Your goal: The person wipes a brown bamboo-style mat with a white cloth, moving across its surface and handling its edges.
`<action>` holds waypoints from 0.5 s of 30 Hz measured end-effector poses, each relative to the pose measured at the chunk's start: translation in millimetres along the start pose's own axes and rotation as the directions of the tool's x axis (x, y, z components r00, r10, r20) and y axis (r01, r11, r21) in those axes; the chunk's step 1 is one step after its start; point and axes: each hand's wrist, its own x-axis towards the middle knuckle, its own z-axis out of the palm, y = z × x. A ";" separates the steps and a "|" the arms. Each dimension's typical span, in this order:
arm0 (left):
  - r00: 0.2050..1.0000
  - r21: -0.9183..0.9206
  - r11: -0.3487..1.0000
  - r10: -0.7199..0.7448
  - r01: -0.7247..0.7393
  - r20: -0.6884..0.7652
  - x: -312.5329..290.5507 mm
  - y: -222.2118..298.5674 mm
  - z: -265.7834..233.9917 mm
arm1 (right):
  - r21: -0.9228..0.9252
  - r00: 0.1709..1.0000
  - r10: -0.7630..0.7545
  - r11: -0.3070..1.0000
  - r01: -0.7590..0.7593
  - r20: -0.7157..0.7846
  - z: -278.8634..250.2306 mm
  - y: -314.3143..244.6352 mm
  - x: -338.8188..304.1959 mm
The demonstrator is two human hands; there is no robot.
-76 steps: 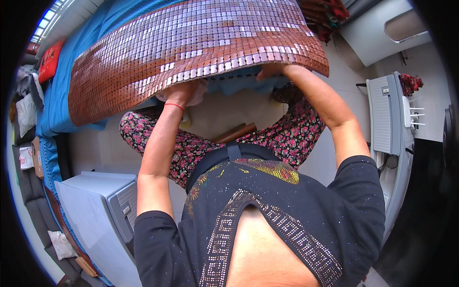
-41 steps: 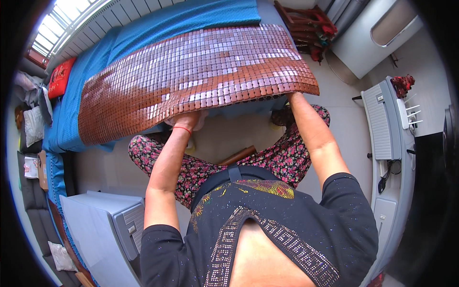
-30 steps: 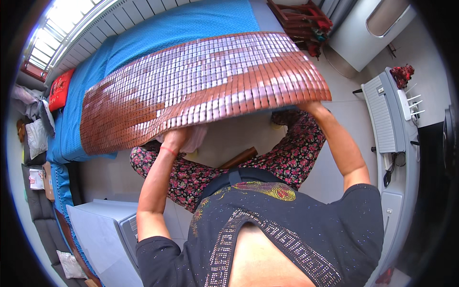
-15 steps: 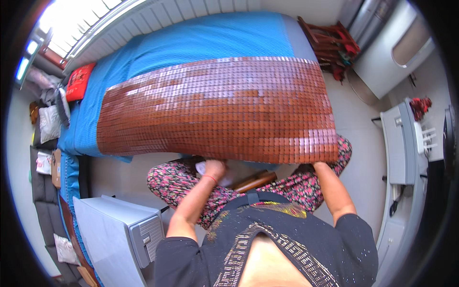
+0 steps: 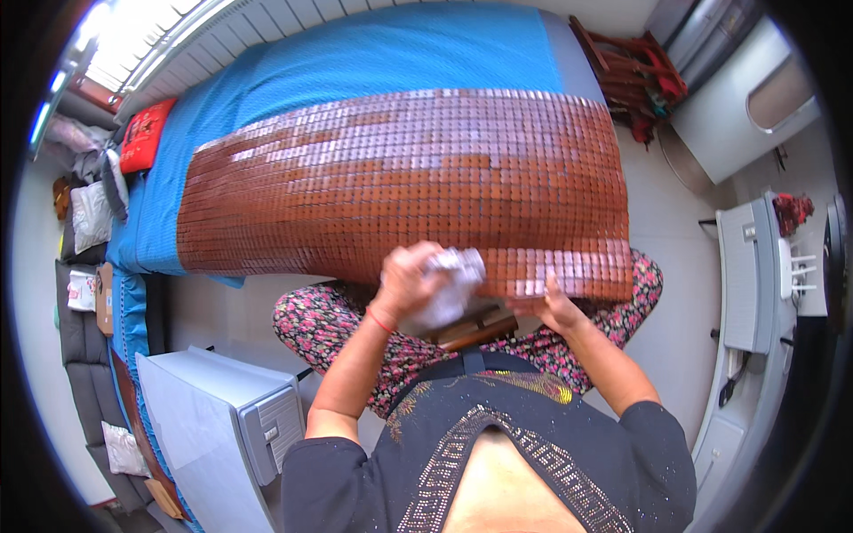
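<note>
A brown mat of small glossy square tiles (image 5: 400,191) lies over the blue bed cover (image 5: 373,58), its near edge hanging toward my lap. My left hand (image 5: 409,282) is closed around a crumpled white cloth (image 5: 453,277), slightly blurred, at the mat's near edge. On the right, my right hand (image 5: 553,307) grips that same edge, thumb on top of the tiles and fingers mostly hidden beneath. Between my knees, below the mat, a brown wooden piece (image 5: 475,329) partly shows.
A pale grey cabinet (image 5: 213,400) stands close at my left. To the right are a grey-white unit (image 5: 742,266) and a tall silvery appliance (image 5: 742,115). A dark red wooden rack (image 5: 626,71) is beyond the bed's right end; a red cushion (image 5: 147,138) lies at its left end.
My left hand has come up from below the mat's edge, bringing the white cloth into fuller view. My right hand has shifted left along the edge, its thumb now on top.
</note>
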 end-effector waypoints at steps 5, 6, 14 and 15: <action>0.899 -0.354 0.929 -0.242 0.106 -0.365 39.2 -7.4 -22.7 | 0.349 0.935 -0.029 0.923 0.160 -0.353 26.5 5.3 9.7; 0.889 -0.345 0.934 -0.237 0.097 -0.391 40.4 -11.2 -22.9 | 0.351 0.934 -0.031 0.922 0.165 -0.357 29.6 -3.0 9.5; 0.886 -0.624 0.766 -0.386 0.154 -0.255 21.0 -6.0 -20.4 | 0.107 0.635 -0.388 0.795 0.597 -0.668 -14.0 -117.1 75.9; 0.909 -0.636 0.734 -0.399 0.238 -0.122 10.9 -4.3 -18.3 | 0.144 0.637 -0.400 0.764 0.629 -0.658 -20.2 -113.1 79.8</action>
